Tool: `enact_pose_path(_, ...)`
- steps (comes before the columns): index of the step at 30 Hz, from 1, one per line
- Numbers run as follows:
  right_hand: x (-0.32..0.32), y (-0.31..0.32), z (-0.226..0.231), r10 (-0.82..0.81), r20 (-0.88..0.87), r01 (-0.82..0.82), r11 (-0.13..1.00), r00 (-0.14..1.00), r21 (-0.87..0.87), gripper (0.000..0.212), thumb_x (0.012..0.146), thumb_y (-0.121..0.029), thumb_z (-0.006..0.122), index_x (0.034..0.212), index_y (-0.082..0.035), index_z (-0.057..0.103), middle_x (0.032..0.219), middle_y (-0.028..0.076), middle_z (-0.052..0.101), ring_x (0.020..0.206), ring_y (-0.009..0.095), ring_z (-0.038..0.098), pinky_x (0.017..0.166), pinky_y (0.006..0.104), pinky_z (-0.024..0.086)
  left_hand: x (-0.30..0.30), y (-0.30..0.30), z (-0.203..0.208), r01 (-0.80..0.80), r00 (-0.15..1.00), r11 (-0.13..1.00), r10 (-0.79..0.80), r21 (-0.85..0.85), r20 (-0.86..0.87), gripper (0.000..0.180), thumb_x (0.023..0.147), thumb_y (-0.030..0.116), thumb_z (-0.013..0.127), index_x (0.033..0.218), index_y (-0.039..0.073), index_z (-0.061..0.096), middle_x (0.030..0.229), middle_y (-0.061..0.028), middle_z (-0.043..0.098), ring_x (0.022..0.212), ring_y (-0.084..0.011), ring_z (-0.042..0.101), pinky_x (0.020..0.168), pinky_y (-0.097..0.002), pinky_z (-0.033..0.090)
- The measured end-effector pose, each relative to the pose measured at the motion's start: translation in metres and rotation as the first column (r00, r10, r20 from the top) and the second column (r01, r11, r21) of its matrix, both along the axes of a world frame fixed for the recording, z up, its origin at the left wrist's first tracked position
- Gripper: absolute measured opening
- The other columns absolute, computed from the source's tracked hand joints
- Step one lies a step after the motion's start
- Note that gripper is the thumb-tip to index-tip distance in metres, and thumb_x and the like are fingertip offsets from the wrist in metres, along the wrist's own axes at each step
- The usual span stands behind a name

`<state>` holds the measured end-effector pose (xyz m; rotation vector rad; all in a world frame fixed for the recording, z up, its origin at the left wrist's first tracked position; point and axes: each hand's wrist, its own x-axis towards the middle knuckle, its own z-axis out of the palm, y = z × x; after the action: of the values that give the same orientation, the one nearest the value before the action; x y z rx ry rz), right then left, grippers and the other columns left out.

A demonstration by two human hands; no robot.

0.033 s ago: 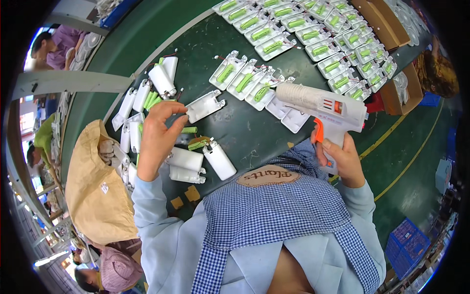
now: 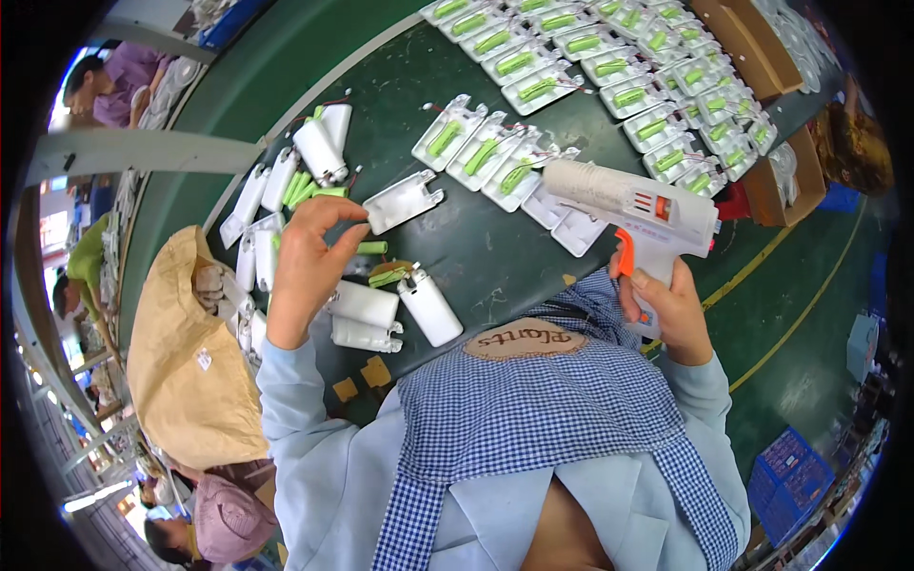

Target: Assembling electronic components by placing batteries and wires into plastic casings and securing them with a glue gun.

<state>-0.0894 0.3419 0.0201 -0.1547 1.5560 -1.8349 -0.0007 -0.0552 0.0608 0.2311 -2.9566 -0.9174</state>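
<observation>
Between the fingertips and thumb of my left hand point(image 2: 309, 257) is the near-left end of an open white plastic casing point(image 2: 404, 202). My right hand point(image 2: 666, 305) is wrapped round the handle of a white hot glue gun point(image 2: 657, 211). A finger lies at its orange trigger point(image 2: 625, 251), and the nozzle end points left. Beyond its tip stand open casings with green battery packs point(image 2: 482, 154) and thin wires inside. Two casings without packs point(image 2: 577, 231) lie partly hidden under the gun. Closed white casings point(image 2: 430, 306) and a loose green pack point(image 2: 371, 247) lie near my left hand.
Rows of filled casings point(image 2: 628, 97) cover the far right of the dark green table point(image 2: 381, 114). Cardboard boxes point(image 2: 747, 43) edge it on the right. A brown paper sack point(image 2: 181, 371) with white parts stands at left. Other people point(image 2: 114, 86) work beyond a metal post point(image 2: 143, 157).
</observation>
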Motion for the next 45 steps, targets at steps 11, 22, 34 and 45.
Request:
enact_pose_path(11,0.004,0.003,0.006,-0.074,-0.035,0.075,0.997,0.997,0.022,0.050,0.089,-0.022,0.061,0.128,0.006,0.047,0.114,0.016,0.064,0.057,0.011,0.053,0.055,0.0244,0.045,0.016,0.015,-0.019,0.206,0.977,0.937,-0.212,-0.282,0.011,0.025,0.068,0.001,0.074,0.092,0.004,0.068,0.091,-0.0112,0.060,0.091,-0.0321,0.058,0.077,-0.0398,0.049)
enact_pose_path(22,0.018,0.030,0.013,-0.006,-0.004,0.006,0.994,1.000,0.106,0.043,0.089,-0.025,0.062,0.119,0.005,0.053,0.075,0.007,0.061,0.054,0.010,0.053,0.049,0.0243,0.041,0.012,0.009,-0.033,0.171,0.962,0.951,-0.218,-0.259,-0.164,0.011,0.073,0.002,0.073,0.083,0.003,0.069,0.086,-0.0095,0.064,0.080,-0.0290,0.061,0.070,-0.0394,0.050)
enact_pose_path(34,0.018,0.036,0.018,-0.008,0.029,0.004,0.989,1.000,0.149,0.030,0.091,-0.020,0.060,0.110,0.003,0.058,0.070,0.003,0.058,0.053,0.009,0.050,0.049,0.0233,0.035,0.015,0.017,-0.040,0.227,0.893,0.831,-0.386,-0.508,-0.232,0.017,0.067,0.004,0.066,0.083,0.005,0.063,0.094,-0.0073,0.066,0.078,-0.0240,0.065,0.065,-0.0352,0.052)
enact_pose_path(45,0.022,0.029,0.012,-0.075,-0.010,0.076,0.990,0.997,0.116,0.039,0.090,-0.020,0.060,0.117,0.006,0.051,0.089,0.010,0.064,0.055,0.011,0.052,0.053,0.0248,0.043,0.015,0.016,-0.029,0.177,0.920,0.734,-0.361,-0.655,-0.155,0.014,0.065,0.001,0.067,0.076,0.007,0.061,0.085,-0.0034,0.064,0.072,-0.0222,0.061,0.062,-0.0344,0.047)
